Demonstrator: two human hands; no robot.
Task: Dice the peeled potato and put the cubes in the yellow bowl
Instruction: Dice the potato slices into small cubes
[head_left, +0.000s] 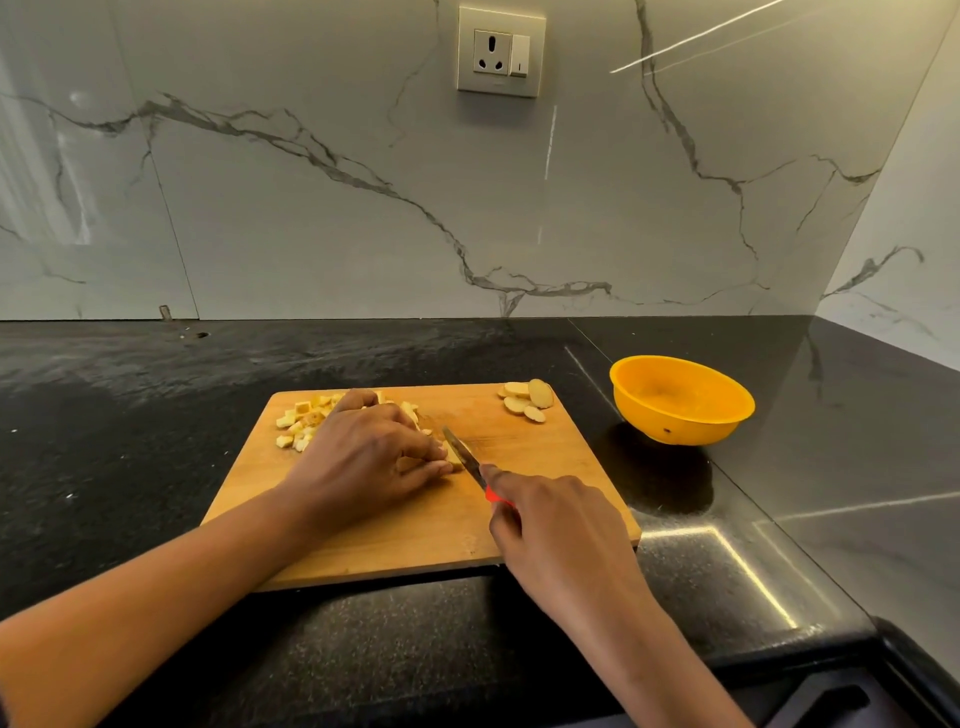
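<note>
Potato cubes (298, 421) lie in a heap by the far left corner of the wooden cutting board (561, 467), partly hidden behind the left hand (363, 457). A few round potato slices (524, 400) wait at the far right corner of the board. One small potato piece (456, 454) is near the middle, and the left fingers (426, 465) are curled over it and hold it down. The right hand (561, 535) has its fingers wrapped round the red handle of a small knife (464, 456). The blade rests on the piece, just beside the left fingertips. The yellow bowl (675, 431) stands on the dark tabletop (130, 441), just off the right edge of the board, and I can see no potato in it. So the step in hand looks like dicing, and the job seems about half done: some cubes are cut, but the slices are not yet cut and nothing is in the bowl. The next move likely calls for a straight push down with the blade, with the left fingertips tucked back, since they are very close to the sharp edge. After that the slices need cutting too, and all the cubes must go into the bowl.
</note>
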